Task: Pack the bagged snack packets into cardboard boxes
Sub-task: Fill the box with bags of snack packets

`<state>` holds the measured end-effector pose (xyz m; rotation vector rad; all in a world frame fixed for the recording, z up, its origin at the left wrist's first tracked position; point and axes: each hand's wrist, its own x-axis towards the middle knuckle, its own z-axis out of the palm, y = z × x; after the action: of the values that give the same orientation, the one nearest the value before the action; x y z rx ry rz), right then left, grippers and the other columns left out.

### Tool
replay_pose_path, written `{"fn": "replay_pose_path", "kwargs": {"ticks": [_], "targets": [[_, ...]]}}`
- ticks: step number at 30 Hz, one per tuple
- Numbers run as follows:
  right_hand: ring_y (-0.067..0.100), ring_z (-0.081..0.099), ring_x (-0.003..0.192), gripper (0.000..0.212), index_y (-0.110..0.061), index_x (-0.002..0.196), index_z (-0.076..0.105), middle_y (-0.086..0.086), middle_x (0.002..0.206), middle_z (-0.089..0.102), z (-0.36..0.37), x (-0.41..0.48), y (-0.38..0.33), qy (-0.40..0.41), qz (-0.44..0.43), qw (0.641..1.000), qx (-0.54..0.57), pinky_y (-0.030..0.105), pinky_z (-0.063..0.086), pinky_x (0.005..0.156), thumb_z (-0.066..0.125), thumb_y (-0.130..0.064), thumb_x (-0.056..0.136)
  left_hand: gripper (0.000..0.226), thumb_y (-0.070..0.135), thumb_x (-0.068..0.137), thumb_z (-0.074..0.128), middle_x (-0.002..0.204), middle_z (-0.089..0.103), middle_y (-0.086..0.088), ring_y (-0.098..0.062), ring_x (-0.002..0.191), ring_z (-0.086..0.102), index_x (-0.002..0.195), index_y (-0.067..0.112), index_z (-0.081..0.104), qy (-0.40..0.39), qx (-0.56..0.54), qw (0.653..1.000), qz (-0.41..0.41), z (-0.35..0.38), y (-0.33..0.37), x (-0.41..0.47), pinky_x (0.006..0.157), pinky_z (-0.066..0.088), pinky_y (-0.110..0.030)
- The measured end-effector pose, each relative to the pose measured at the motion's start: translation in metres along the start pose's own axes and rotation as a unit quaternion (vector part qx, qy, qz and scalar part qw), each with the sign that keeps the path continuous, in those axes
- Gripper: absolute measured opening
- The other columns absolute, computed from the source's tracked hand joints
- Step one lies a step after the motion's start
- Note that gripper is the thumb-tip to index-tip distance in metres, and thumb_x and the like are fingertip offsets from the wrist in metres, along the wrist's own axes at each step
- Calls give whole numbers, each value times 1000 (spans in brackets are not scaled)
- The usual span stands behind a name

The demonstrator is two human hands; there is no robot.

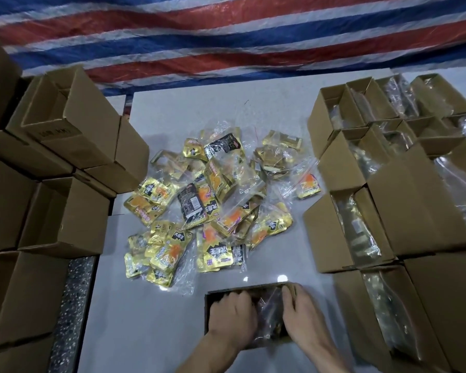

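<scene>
Observed at the near edge of the white table (151, 327): one open cardboard box (207, 316) with both hands of the person at it.

The left hand (232, 316) reaches into the box's left half. Its fingers are bent downward and the knuckles face up. Whether it grips anything there cannot be told, as the fingertips are hidden in shadow.

The right hand (304, 310) is at the box's right side, with its fingers curled over the top edge of that wall, holding it.

Between the two hands, inside the box, lies a clear bag of snack packets (269, 313) (dim; little of its contents can be made out).

The pile of bagged snack packets (213, 200) lies loose at the table's centre, beyond the box and apart from it. The packets are mostly gold and orange, with a few black ones, in clear plastic bags that overlap one another.

The empty boxes (73, 125) are stacked along the left side, several with their openings in view.

The filled boxes (361, 211) stand in rows on the right with their flaps up and clear plastic bags showing inside.

A red, white and blue striped tarpaulin (226, 36) hangs behind the table. A speckled surface (73, 305) shows beside the table's left edge.
</scene>
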<state>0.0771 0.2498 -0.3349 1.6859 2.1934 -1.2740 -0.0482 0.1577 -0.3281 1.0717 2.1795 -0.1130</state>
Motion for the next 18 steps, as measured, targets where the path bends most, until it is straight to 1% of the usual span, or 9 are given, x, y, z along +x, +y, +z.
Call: {"fn": "replay_pose_path", "kwargs": {"ticks": [3,5,7,8,9,11,13,15,18], "targets": [[25,60,111,27,-21,117,60,2,115,65,3,7,-2,19,6,999,-40,32,46,89,37,-28,105,26,44,93,36,87,65,0,-27,87,65,82,21,42,102,-64,993,14,-36,6,0,62,35,-32],[26,60,112,26,-23,119,59,2,117,66,4,14,-5,18,9,999,-43,32,45,88,38,-27,104,26,44,94,40,74,57,6,-20,73,61,77,24,43,185,-111,976,26,-62,9,15,57,35,-31],[28,60,112,25,-22,117,60,3,116,67,5,20,-7,14,22,999,-43,32,44,85,39,-27,104,23,39,96,48,80,57,10,-14,72,54,77,27,53,258,-143,955,45,-83,8,40,61,42,-31],[29,60,111,25,-21,116,61,4,115,67,5,23,-8,14,28,999,-39,32,44,85,40,-28,104,22,39,96,50,89,59,8,-13,80,53,80,27,62,274,-151,948,53,-91,7,57,69,47,-32],[29,61,110,24,-21,115,61,5,114,68,5,26,-9,14,33,999,-34,32,45,85,41,-28,104,27,41,95,50,102,60,5,-14,93,53,86,24,69,272,-148,949,57,-97,5,75,80,49,-34],[30,61,107,21,-21,109,60,5,110,69,5,30,-10,17,37,999,-20,32,45,83,41,-27,104,30,42,94,49,138,52,-5,-25,127,43,95,26,74,228,-91,968,47,-103,0,112,104,39,-44],[32,61,105,19,-19,105,58,7,107,69,5,32,-11,20,39,999,-6,34,46,82,41,-26,104,27,42,96,49,161,23,-12,-36,148,16,102,31,73,153,-31,988,21,-102,-2,144,118,20,-55],[33,61,106,20,-16,106,58,8,108,68,5,34,-12,22,40,999,-2,36,46,84,40,-26,104,32,48,98,44,165,3,-16,-43,150,1,110,30,67,69,-7,998,-12,-97,-4,167,117,8,-60],[34,60,108,21,-15,108,57,9,109,67,6,33,-12,27,37,999,-3,38,46,85,40,-26,104,48,52,101,33,164,2,-17,-47,148,9,133,21,50,-1,-11,999,-41,-87,-8,181,116,9,-64]]}}
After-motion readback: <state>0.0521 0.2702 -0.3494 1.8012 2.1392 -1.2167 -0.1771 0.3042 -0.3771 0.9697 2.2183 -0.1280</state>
